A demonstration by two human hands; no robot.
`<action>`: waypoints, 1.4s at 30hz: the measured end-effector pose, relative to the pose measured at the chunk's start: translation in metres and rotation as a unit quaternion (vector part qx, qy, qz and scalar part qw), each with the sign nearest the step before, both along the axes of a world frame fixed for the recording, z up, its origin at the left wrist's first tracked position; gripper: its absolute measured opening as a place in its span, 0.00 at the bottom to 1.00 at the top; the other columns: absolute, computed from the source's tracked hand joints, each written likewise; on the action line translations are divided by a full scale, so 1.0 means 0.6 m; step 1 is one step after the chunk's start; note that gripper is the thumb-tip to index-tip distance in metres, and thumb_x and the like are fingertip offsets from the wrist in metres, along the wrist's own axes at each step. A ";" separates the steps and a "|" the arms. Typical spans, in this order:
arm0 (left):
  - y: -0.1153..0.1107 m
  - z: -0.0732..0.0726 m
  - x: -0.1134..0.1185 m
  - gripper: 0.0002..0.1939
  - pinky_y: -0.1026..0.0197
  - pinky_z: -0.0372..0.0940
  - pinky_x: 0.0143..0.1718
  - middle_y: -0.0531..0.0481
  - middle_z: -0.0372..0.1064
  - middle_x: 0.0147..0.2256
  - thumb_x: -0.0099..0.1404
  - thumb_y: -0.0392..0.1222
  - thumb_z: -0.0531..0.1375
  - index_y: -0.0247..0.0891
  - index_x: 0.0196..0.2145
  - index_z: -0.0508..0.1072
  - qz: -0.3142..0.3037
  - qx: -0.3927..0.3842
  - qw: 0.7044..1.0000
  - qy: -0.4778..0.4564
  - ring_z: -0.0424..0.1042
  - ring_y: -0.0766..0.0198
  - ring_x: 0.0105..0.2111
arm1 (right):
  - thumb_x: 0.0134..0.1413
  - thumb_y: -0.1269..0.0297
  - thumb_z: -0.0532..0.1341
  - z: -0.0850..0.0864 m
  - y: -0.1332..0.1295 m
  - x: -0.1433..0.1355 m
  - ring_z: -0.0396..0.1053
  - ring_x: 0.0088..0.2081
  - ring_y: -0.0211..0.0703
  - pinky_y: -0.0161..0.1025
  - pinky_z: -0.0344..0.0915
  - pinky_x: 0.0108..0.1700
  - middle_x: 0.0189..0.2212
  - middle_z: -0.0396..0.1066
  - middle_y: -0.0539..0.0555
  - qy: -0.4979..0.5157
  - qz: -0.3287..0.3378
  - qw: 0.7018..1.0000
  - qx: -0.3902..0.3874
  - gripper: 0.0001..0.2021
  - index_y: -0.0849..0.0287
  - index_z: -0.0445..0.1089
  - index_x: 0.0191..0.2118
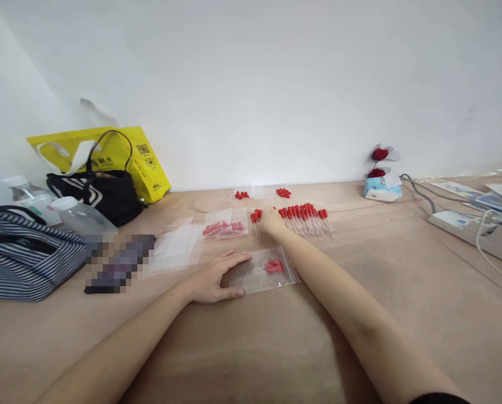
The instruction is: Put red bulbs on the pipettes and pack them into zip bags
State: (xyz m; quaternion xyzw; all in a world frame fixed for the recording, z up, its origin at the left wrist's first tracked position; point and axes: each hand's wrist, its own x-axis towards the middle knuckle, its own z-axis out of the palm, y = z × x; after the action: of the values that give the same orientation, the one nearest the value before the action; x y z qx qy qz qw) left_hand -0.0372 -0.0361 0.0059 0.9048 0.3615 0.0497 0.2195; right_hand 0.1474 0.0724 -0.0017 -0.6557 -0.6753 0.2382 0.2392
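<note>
My left hand (214,279) lies with fingers and thumb spread at the left edge of a clear zip bag (251,282). Inside that bag are a few red-bulbed droppers (274,266), their thin pale stems pointing left. Farther out, my right hand (272,221) is curled and closed at the row of loose droppers (305,216) on the table. Its fingertips are hidden, so what they hold cannot be made out. A couple of droppers (255,216) show just left of that hand. Filled bags of droppers (223,227) lie behind my left hand.
Empty clear bags (175,247) are stacked at left beside a blurred-out dark object (122,264). More bagged droppers (283,193) lie by the wall. A striped bag (32,258), bottles (82,216) and a yellow bag (150,168) stand left; a tissue pack (383,189) and power strip (465,227) right.
</note>
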 end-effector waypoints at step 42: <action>0.002 -0.007 0.002 0.35 0.48 0.46 0.56 0.47 0.48 0.58 0.56 0.55 0.56 0.42 0.57 0.50 0.000 0.019 1.000 -0.013 0.47 0.52 0.57 | 0.44 0.58 0.60 -0.059 -0.177 0.130 0.53 0.10 0.24 0.26 0.49 0.10 0.26 0.67 0.44 0.405 0.099 0.908 -0.023 0.14 0.57 0.56 0.35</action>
State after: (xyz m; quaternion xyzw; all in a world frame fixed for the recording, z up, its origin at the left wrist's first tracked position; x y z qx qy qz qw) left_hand -0.0360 -0.0346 0.0018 0.9082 0.3574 0.0688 0.2068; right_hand 0.2254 -0.0336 -0.0371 -0.4375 -0.5763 0.5215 0.4523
